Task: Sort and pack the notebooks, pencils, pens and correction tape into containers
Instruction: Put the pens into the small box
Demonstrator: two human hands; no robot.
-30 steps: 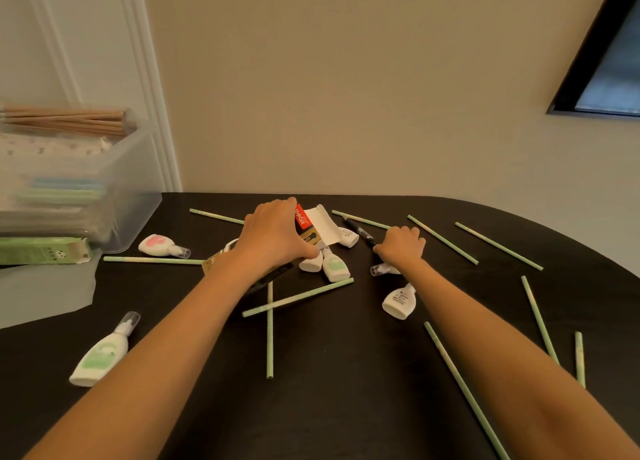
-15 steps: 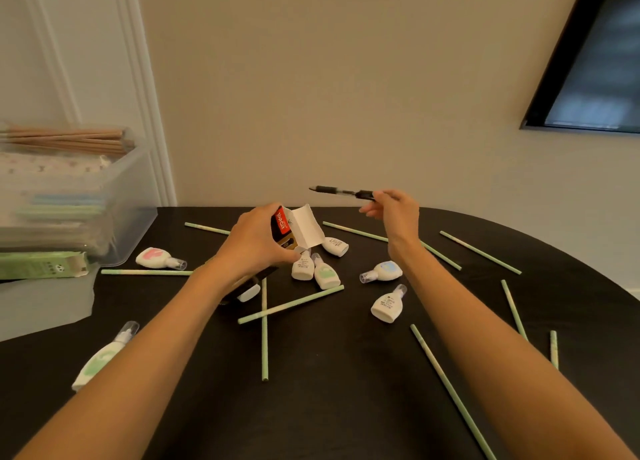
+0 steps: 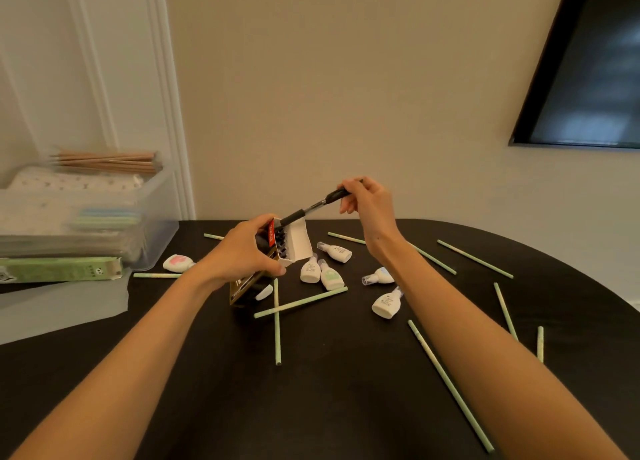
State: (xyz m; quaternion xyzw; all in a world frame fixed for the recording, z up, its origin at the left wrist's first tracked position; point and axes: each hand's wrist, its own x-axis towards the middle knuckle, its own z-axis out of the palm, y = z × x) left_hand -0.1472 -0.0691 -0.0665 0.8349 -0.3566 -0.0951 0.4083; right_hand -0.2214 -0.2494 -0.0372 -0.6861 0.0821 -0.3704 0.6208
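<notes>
Pinching the upper end of a black pen (image 3: 313,205), the right hand (image 3: 369,203) has its fingertips closed on the barrel, tip angled down into the open mouth of a small box (image 3: 277,252). The left hand (image 3: 242,253) is wrapped firmly round that box, tilting it above the table (image 3: 346,390); dark pen ends show inside it. The two hands are apart, joined only by pen and box. The pen looks light, stiff and smooth, so a hold near its top should let it slide in; the thin card box would likely crush if squeezed hard. Around them lie several correction tapes (image 3: 386,305) and scattered green pencils (image 3: 300,302). Farther left stands a clear tub (image 3: 152,217) holding notebooks, with brown pencils (image 3: 107,162) on top.
</notes>
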